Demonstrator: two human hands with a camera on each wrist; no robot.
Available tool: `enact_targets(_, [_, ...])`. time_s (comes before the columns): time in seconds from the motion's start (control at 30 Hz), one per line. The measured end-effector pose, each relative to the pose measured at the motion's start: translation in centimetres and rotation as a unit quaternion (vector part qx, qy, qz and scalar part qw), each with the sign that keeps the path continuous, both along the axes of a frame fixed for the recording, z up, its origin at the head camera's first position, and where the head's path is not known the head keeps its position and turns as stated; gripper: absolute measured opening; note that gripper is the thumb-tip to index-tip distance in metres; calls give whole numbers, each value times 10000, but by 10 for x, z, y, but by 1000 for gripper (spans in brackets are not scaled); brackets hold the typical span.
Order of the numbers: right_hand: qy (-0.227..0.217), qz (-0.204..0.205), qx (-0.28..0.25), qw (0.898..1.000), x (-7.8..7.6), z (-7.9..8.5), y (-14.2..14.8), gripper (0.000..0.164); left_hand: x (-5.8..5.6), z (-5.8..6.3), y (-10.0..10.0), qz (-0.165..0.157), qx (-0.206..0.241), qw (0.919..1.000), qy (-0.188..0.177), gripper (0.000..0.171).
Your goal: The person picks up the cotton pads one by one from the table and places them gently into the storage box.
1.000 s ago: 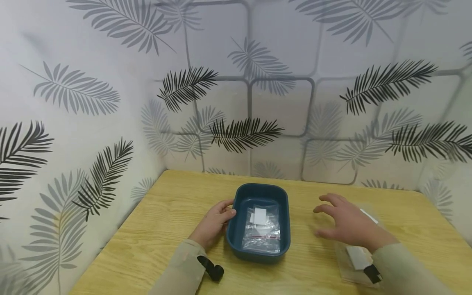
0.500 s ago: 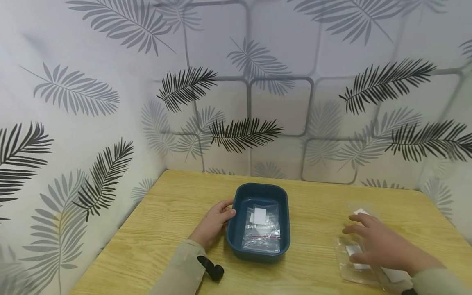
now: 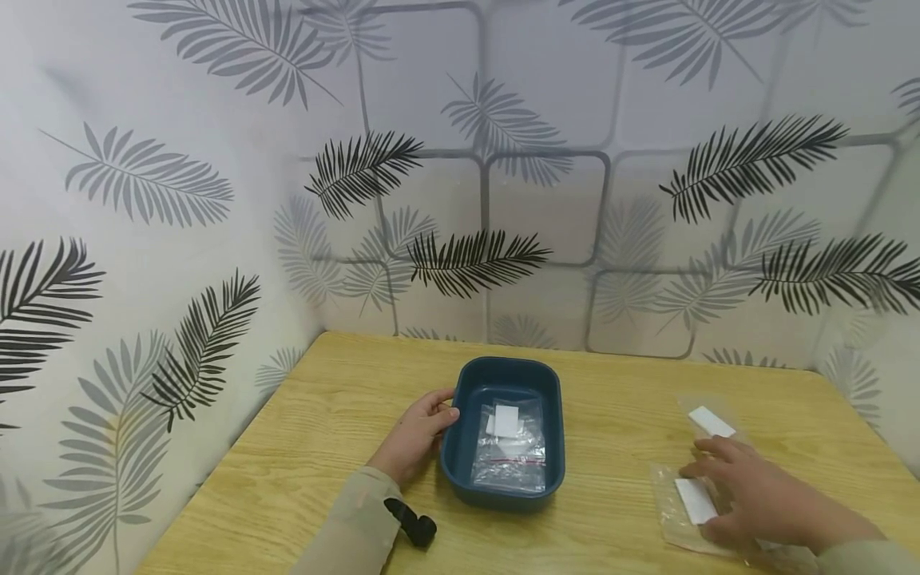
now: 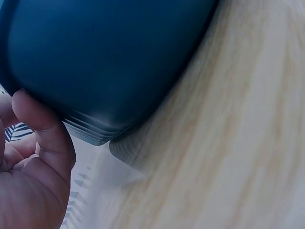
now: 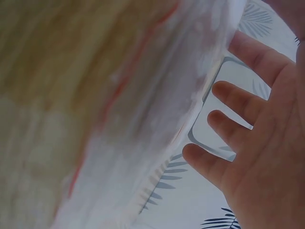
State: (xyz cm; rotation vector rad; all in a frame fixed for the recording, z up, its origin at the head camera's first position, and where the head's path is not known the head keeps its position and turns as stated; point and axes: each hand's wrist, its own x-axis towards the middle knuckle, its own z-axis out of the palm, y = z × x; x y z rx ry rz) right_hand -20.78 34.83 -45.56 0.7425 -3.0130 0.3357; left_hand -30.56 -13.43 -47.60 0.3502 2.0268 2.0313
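My left hand [image 3: 415, 431] holds the left rim of a dark blue plastic bin [image 3: 506, 501], thumb at the rim and fingers along the outer wall. Inside the bin lie clear zip bags [image 3: 512, 473] with small white cards. Over on the right, my right hand [image 3: 772, 497] hovers low with fingers spread, fingertips close by a clear zip bag [image 3: 672, 515] holding a white card [image 3: 695, 501]. In the right wrist view, the fingers stand apart beside a blurred clear bag [image 5: 157, 109] with a red zip line.
Another clear bag with a white card [image 3: 711, 422] lies just beyond the right hand. More clear plastic shows under that wrist. The wooden table [image 3: 345, 383] meets leaf-patterned walls [image 3: 446, 200] at the back and left. A black strap [image 3: 410, 521] sits on the left sleeve.
My right hand has moved right and toward me, from between the bin and the bags to low over the bags. The left hand and the bin have stayed in place.
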Motion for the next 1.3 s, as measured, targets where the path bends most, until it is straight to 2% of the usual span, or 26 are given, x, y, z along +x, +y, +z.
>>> enact_targets(0.37, [403,138,-134,9990,1,-2,-4,56,-1,-2,0,-33,52,10000,-10,49])
enact_targets(0.57, [819,302,-1,9962,-3,-5,-6,54,-2,-2,0,-55,27,10000,12,48])
enact_targets(0.63, [835,320,25,9960,-5,-3,-7,53,-2,-1,0,-55,13,10000,38,48])
enact_targets(0.93, [972,524,-264,9935,-12,15,-24,49,0,-1,-1,18,-150,9999,41,50])
enact_targets(1.3, [539,498,-554,9958,-22,47,-61,46,-1,0,0,32,-190,9998,63,50])
